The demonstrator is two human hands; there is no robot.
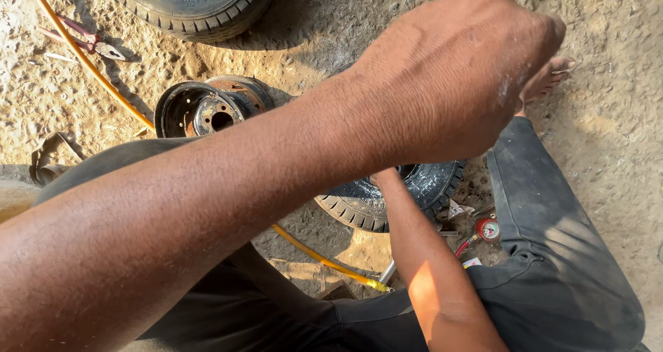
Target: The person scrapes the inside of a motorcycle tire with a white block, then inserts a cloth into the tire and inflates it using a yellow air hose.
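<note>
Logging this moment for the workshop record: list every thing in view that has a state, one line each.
left hand: raised close to the camera, back showing, grip hidden
right hand: hidden behind the left hand, forearm reaching to the small tyre
small tyre: lying flat on the ground, partly covered
wheel rim: bare, no tyre on it, rusty
large tyre: lying on the sand
yellow hose: trailing across the ground
pliers: lying untouched
pressure gauge: resting on the ground

Rusty wheel rim point(207, 110), spare tyre point(193, 3), pliers point(93, 42), orange hose point(83, 58), red pressure gauge point(487, 229)
</note>
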